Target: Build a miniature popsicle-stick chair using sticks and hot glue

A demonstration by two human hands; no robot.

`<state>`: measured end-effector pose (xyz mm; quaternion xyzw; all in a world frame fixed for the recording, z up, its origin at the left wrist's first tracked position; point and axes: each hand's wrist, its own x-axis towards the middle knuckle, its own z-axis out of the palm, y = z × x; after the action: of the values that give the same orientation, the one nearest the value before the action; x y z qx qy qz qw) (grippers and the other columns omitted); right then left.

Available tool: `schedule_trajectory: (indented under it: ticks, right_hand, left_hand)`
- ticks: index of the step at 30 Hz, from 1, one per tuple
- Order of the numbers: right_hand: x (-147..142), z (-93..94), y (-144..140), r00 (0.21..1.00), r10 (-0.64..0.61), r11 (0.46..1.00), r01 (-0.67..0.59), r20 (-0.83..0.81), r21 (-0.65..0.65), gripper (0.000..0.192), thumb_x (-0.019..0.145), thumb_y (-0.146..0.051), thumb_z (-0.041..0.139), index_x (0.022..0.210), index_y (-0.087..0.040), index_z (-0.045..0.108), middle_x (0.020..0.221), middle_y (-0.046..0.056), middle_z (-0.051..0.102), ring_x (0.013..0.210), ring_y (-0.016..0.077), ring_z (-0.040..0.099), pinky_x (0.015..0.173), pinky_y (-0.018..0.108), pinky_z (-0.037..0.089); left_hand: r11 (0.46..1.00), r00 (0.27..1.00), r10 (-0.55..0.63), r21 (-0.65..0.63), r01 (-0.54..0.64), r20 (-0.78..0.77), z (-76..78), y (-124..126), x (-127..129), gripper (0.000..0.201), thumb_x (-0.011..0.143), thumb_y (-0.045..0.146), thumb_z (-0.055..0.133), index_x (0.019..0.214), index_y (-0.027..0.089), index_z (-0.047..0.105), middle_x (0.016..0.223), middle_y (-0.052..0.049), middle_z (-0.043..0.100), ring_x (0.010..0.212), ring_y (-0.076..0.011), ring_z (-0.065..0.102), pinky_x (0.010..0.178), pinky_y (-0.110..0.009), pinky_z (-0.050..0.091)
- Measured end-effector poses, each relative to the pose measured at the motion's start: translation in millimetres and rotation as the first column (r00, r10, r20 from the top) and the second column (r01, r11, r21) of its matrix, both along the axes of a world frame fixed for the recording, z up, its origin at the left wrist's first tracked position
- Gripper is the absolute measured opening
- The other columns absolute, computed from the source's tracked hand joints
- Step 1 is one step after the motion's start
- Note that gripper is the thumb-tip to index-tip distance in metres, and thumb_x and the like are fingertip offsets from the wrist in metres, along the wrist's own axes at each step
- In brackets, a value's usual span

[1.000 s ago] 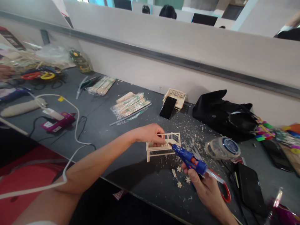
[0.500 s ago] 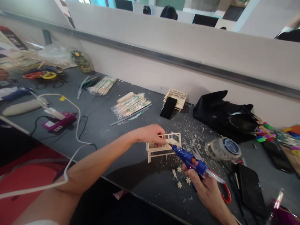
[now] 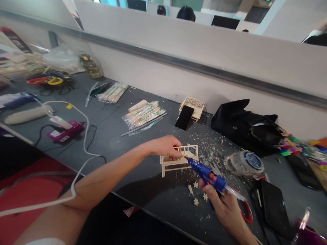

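A small model bed frame of pale wooden sticks [image 3: 170,163] stands on the dark table [image 3: 114,143]. My left hand [image 3: 165,147] grips its railing from the left. My right hand [image 3: 224,207] holds a blue glue gun [image 3: 207,174] whose nozzle tip touches the frame's right side by my left fingers. Small wooden flower cut-outs [image 3: 196,201] lie on the table just below the gun.
Wood chips litter the table around the frame. Behind it lie a black phone [image 3: 184,117] leaning on a lattice piece, packs of sticks [image 3: 143,114], a black bag [image 3: 242,124] and a tape roll [image 3: 244,163]. A pink glue gun [image 3: 65,132] and white cable lie left; red-handled scissors sit under my right hand.
Almost nothing has changed; the view has drifted slightly, and both hands keep their hold with the nozzle at the frame.
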<state>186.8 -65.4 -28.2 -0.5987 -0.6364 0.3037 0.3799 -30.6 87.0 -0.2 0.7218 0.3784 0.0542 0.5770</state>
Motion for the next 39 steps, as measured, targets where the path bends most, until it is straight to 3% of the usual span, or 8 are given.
schedule_trajectory:
  ticks: [10, 19, 28, 39]
  right_hand:
    - [1.4, -0.9, -0.4, 0.994, -0.097, 0.995, 0.095, -0.046, -0.038, 0.059, 0.083, -0.072, 0.052, 0.075, -0.018, 0.077, 0.066, 0.009, 0.074, 0.062, 0.0217, 0.072, 0.061, 0.027, 0.06]
    - [-2.5, 4.2, 0.8, 0.991, -0.114, 0.993, 0.115, -0.076, 0.004, 0.058, 0.082, -0.071, 0.054, 0.076, -0.019, 0.077, 0.061, 0.007, 0.072, 0.053, 0.0181, 0.067, 0.054, 0.025, 0.057]
    - [-0.1, -0.7, 0.3, 0.983, -0.128, 0.991, 0.121, -0.131, -0.061, 0.055, 0.08, -0.071, 0.057, 0.078, -0.019, 0.076, 0.065, 0.007, 0.074, 0.057, 0.0191, 0.069, 0.056, 0.025, 0.058]
    - [-3.6, 5.5, 0.9, 0.985, -0.111, 0.994, 0.11, -0.128, -0.017, 0.054, 0.082, -0.069, 0.057, 0.076, -0.019, 0.075, 0.061, 0.006, 0.072, 0.051, 0.0172, 0.065, 0.054, 0.025, 0.058]
  left_hand:
    - [0.999, 0.999, -0.027, -0.03, 0.029, 0.043, 2.1, 1.7, -1.6, 0.008, 0.069, 0.02, 0.063, 0.062, 0.018, 0.062, 0.056, 0.003, 0.063, 0.055, -0.0103, 0.058, 0.061, -0.022, 0.041]
    - [0.997, 0.998, -0.027, -0.065, 0.031, 0.056, 2.0, 1.9, -1.4, 0.009, 0.071, 0.022, 0.064, 0.063, 0.018, 0.064, 0.058, 0.003, 0.065, 0.056, -0.0108, 0.059, 0.062, -0.023, 0.043]
    - [0.998, 0.999, -0.015, -0.06, 0.017, 0.039, 0.6, 2.2, -1.2, 0.009, 0.07, 0.022, 0.065, 0.063, 0.018, 0.065, 0.057, 0.003, 0.065, 0.057, -0.0116, 0.06, 0.066, -0.024, 0.045]
    - [0.999, 1.0, -0.017, -0.03, 0.018, 0.025, 0.3, 2.9, -0.9, 0.008, 0.07, 0.021, 0.065, 0.063, 0.018, 0.064, 0.056, 0.003, 0.065, 0.057, -0.0114, 0.06, 0.064, -0.023, 0.043]
